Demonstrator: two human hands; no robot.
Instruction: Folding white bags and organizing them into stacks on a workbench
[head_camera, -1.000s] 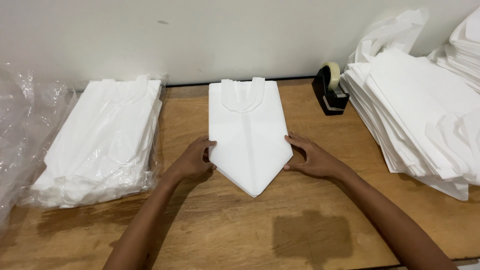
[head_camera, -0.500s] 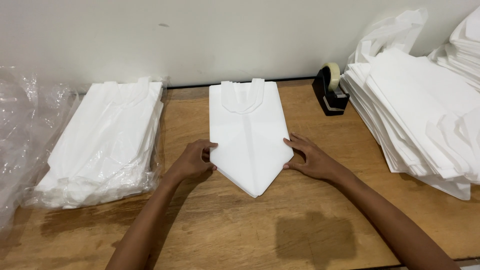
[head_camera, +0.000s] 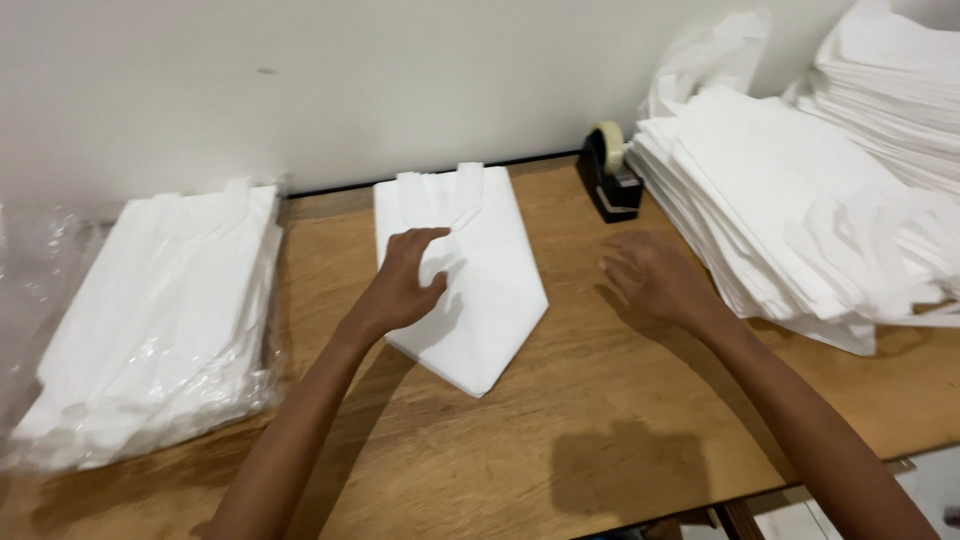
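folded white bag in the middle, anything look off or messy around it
Nothing is spilled or torn. The folded white bag lies flat on the wooden table, slightly askew, under the left hand. The big stack of bags at right is loose and fanned out, its handles sticking out unevenly.

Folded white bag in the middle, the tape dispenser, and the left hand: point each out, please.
folded white bag (head_camera: 490, 300), head view, on its bare lower right panel.
tape dispenser (head_camera: 612, 185), head view, on its black body.
left hand (head_camera: 405, 285), head view, on the back of the hand.
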